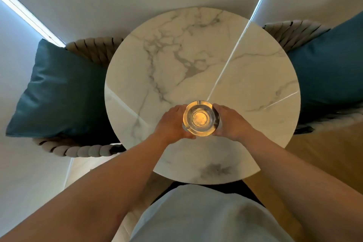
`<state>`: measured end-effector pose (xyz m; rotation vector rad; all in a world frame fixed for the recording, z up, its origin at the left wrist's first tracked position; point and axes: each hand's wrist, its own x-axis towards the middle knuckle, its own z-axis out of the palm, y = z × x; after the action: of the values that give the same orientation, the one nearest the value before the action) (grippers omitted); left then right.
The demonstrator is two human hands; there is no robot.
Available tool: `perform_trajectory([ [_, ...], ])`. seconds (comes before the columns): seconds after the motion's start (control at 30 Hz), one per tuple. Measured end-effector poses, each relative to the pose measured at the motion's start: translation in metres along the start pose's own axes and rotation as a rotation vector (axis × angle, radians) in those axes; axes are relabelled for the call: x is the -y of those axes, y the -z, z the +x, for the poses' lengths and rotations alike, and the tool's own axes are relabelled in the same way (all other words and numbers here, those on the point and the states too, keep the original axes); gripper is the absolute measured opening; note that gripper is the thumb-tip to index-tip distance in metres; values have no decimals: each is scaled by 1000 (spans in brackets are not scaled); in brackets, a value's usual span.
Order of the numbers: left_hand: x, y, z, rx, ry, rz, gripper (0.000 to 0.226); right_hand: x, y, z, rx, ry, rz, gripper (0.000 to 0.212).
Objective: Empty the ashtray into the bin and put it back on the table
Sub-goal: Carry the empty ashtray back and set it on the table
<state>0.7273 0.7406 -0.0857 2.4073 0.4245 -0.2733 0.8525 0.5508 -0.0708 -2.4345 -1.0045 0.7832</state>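
Ashtray (200, 118): round clear glass, over the near middle of the marble table (245, 76) — whether it rests on the top I cannot tell
My left hand (172, 123): clasped on its left side; my right hand (230, 122): clasped on its right
Flanks: teal cushions (59, 92) on woven chairs (96, 47)

We see a white table (245, 76) veined in grey marble, with a clear ashtray (200, 118) glowing amber at its centre. Teal cushions lie at nine o'clock (59, 92) and three o'clock (330, 68), on beige chairs (94, 47) with dark stripes.
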Motion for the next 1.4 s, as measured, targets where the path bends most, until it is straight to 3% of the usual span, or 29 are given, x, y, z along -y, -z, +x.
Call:
perform_trajectory([
  [0.33,1,20,75,14,15,47,97,-20,24,74,2,-23,-21,70],
  [0.57,4,10,118,-2,84,82,81,-44,29,119,-5,17,-33,69],
  [0.8,5,5,144,-49,69,137,102,-61,39,140,-15,73,-96,64],
  [1.17,5,2,154,-54,97,194,111,-64,46,145,41,57,-182,91],
  [1.4,7,-3,149,-115,86,126,116,-66,45,141,30,64,-168,96],
])
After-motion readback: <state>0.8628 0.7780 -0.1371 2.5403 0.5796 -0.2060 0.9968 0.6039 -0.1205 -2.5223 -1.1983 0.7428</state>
